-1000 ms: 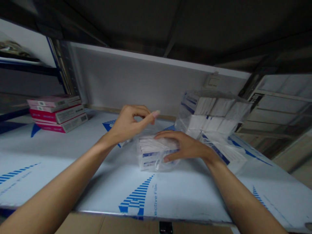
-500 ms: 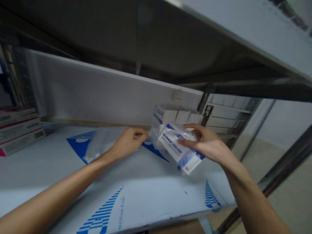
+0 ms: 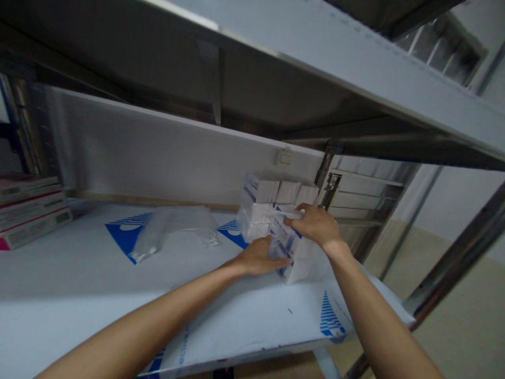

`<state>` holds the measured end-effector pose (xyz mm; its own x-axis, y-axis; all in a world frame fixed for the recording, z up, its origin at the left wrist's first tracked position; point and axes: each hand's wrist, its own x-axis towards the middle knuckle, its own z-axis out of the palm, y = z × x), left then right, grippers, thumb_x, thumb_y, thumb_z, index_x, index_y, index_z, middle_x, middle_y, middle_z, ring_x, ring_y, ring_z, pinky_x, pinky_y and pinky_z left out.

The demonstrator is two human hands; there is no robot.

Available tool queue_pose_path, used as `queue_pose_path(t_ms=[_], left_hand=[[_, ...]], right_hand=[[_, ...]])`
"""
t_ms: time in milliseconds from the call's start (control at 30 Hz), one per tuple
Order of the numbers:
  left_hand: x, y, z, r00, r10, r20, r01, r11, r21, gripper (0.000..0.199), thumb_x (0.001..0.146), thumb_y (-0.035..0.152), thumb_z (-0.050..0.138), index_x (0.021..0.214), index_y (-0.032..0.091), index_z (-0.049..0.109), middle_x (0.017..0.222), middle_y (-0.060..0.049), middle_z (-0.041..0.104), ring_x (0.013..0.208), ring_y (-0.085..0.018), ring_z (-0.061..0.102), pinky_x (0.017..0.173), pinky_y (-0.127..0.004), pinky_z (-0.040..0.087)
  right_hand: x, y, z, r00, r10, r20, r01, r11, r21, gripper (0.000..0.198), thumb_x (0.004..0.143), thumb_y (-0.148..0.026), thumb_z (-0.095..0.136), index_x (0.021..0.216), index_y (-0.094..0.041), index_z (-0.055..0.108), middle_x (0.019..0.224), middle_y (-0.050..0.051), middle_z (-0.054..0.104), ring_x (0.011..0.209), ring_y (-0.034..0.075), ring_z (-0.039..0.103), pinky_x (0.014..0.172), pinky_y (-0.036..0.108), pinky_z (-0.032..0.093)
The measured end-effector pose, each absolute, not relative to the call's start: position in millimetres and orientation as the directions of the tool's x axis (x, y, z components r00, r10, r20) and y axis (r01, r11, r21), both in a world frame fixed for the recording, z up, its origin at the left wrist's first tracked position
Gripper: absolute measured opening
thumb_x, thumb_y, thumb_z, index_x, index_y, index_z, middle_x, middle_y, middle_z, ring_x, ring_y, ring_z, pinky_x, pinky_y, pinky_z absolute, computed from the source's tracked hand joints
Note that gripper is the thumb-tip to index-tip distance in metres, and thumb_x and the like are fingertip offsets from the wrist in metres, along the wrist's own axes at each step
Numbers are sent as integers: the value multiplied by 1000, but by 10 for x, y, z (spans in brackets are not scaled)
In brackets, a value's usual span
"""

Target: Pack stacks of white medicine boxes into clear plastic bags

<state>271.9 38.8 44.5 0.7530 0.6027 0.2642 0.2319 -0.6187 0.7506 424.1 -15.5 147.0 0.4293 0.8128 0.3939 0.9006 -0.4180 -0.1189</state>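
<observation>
White-and-blue cartons stand stacked at the shelf's right end, some with clear plastic film round them. My right hand grips the upper front carton, fingers on its top and edge; a strip of clear plastic shows beside its fingertips. Low on the same front pile, my left hand rests against the side of a carton, thumb stretched away from the fingers. Part of the left fingertips is hidden by the cartons. Clear plastic bags lie flat on the shelf to the left of the hands.
At the far left stand pink-and-white boxes in a pile. An upper shelf hangs low overhead. Metal uprights border the right side, and the film-covered shelf ends at a front edge.
The carton in my right hand has moved from the air onto the front pile, now more upright. My left hand has moved right and down from behind to the pile's lower side.
</observation>
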Motion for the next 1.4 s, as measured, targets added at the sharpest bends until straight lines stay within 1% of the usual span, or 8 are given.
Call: queue_pose_path(t_ms=[200,333,500,667,833,967,1167,1400], left_hand=[[2635,390,402,723,669,173,442,-640,628,83,89,67,51,152,15,41,153,-18,51,141,-35,48,116,-45,42],[2343,444,439,678,700,222,518,-670,532,90,93,62,46,159,6,25,158,-23,42,144,-35,45,116,-46,41],[1832,661,518,605,680,415,547,-733,404,59,97,46,50,147,17,50,145,-12,60,131,-27,58,113,-39,45],[1287,990,534,490,757,432,772,-607,188,41,97,35,50,133,19,62,129,-9,69,120,-26,64,105,-37,50],[840,1238,418,425,819,387,869,-488,78,36,98,23,42,127,15,62,121,-14,71,120,-30,61,101,-41,50],[653,1327,322,431,830,354,884,-468,20,33,98,20,39,122,16,61,115,-14,71,120,-29,59,104,-41,47],[627,1332,227,444,851,279,891,-453,-38,41,96,26,44,136,17,52,124,-17,69,131,-33,52,104,-46,45],[633,1300,199,449,874,189,894,-442,-79,44,95,18,39,137,19,50,109,-16,74,111,-30,67,96,-43,49]], right_hand=[[4359,-18,1385,294,814,501,955,-228,-190,65,76,-59,73,124,-15,69,126,20,70,120,36,65,101,46,49],[4221,-9,1449,141,598,789,972,69,-226,51,78,-60,72,111,-20,73,117,13,74,116,33,65,102,49,47],[3599,63,1484,-126,322,938,903,429,-26,15,91,-34,64,89,-21,71,98,8,76,100,27,68,94,43,47],[3054,460,1206,-389,212,896,764,618,186,13,93,-19,56,86,-20,67,86,7,73,89,23,64,85,38,48],[2842,960,583,-547,345,763,769,568,294,19,94,-18,51,92,-16,69,89,10,73,90,25,62,82,39,46],[2845,1137,116,-443,570,692,849,515,119,21,94,-17,50,104,-18,69,100,11,74,95,25,64,87,39,47],[2863,1130,-71,-237,793,562,916,376,-143,25,92,-28,56,112,-19,68,105,12,74,104,27,66,95,39,48],[2915,1180,-105,-238,830,505,893,391,-222,25,90,-18,55,111,-20,69,97,6,76,93,20,70,88,30,50]])
